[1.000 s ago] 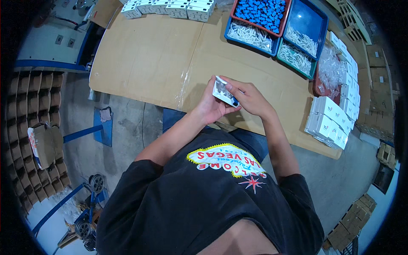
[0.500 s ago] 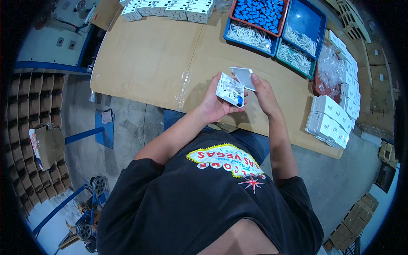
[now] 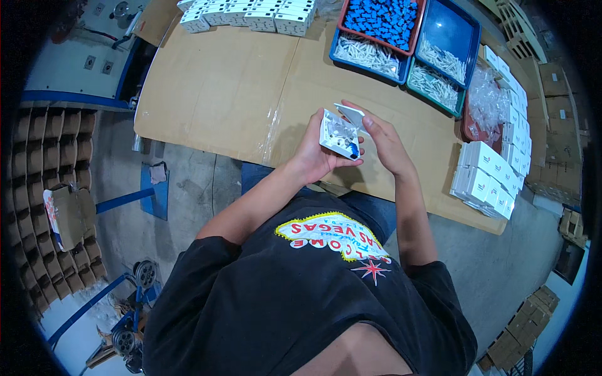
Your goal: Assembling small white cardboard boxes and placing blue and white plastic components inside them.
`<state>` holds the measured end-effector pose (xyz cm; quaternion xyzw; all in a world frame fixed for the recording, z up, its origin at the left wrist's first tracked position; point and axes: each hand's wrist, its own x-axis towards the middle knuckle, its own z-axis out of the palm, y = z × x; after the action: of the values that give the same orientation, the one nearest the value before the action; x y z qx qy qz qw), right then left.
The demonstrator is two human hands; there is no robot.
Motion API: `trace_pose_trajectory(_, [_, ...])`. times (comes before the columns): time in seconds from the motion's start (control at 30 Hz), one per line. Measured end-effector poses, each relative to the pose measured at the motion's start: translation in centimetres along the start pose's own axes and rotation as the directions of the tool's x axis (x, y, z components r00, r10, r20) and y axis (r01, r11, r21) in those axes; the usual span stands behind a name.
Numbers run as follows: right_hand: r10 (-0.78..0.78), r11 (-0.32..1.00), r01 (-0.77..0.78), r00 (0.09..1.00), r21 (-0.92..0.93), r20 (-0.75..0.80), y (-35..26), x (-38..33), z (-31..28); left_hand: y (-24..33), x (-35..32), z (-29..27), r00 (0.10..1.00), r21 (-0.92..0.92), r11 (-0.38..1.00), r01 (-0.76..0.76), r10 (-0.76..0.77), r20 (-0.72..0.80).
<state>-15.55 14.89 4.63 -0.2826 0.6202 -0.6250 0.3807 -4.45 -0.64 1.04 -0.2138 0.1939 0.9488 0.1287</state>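
Over the near part of the cardboard-covered table, my left hand (image 3: 312,148) is wrapped round a small white plastic box (image 3: 340,143), open side up. Inside it are clear or whitish bits and a small blue piece (image 3: 353,151) at the near right corner. My right hand (image 3: 385,141) grips a thin flat white cover (image 3: 353,117) between thumb and fingers. This cover is tilted over the far right edge of the box. Whether the two parts touch I cannot tell. The fingertips behind the cover are partly hidden.
At the back right, a red tray (image 3: 414,39) of blue pieces rests on a blue tray of white pieces, beside other trays (image 3: 473,37). White boxes (image 3: 481,178) are stacked near the right edge, and more white boxes (image 3: 293,20) line the back. Clear plastic bags (image 3: 488,94) lie between.
My right hand has brought the cover slightly left and tipped it more steeply, nearer the box. My left hand has barely moved and still holds the box.
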Motion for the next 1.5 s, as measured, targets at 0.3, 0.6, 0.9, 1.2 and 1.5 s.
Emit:
trace_pose_trajectory(0.3, [-0.003,0.999,0.005,0.999,-0.045,0.037,0.7,0.5,0.4,-0.3,0.1,0.3,0.999,0.059,0.998,-0.023,0.025,-0.044])
trace_pose_trajectory(0.6, [-0.139,0.973,0.151,0.987,-0.173,0.079,1.5,0.5,0.9,-0.2,-0.4,0.9,0.996,0.122,0.992,-0.045,0.053,-0.067])
trace_pose_trajectory(0.9, [-0.124,0.974,0.116,0.992,-0.194,-0.032,2.5,-0.8,2.1,-1.0,-0.2,0.2,0.992,0.149,0.988,-0.025,0.043,-0.119])
trace_pose_trajectory(1.2, [-0.206,0.951,0.199,0.979,-0.238,-0.006,0.9,-1.6,1.1,-0.8,-0.7,1.3,0.997,0.122,0.992,-0.03,0.039,-0.071])
trace_pose_trajectory(1.5, [-0.117,0.971,0.099,0.99,-0.219,-0.074,-1.1,-3.2,1.5,-1.3,-1.9,2.7,0.998,0.148,0.988,-0.044,0.048,-0.026])
